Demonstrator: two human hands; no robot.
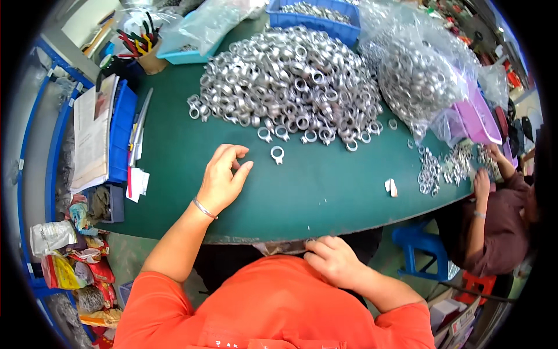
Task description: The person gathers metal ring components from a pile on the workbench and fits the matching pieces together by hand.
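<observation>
A big heap of silvery metal ring clamps (285,81) is piled on the green table (174,192). One single ring clamp (277,154) lies apart, in front of the heap. Over the table, just left of that loose piece, is my left hand (222,179); its fingers are loosely bent, the thumb stands off from them, and nothing shows between. My right hand (336,263) is down at the table's front edge with curled fingers. Beside its fingertips, a clear plastic bag (279,248) shows under the edge. What those fingers pinch is too hidden to name.
A clear bag full of rings (415,87) and a blue bin (314,17) flank the heap. Leftward stand a blue file tray (120,134) and a cup of pliers (152,58). At right, a co-worker's hand (481,185) is near small piles of metal parts (429,171).
</observation>
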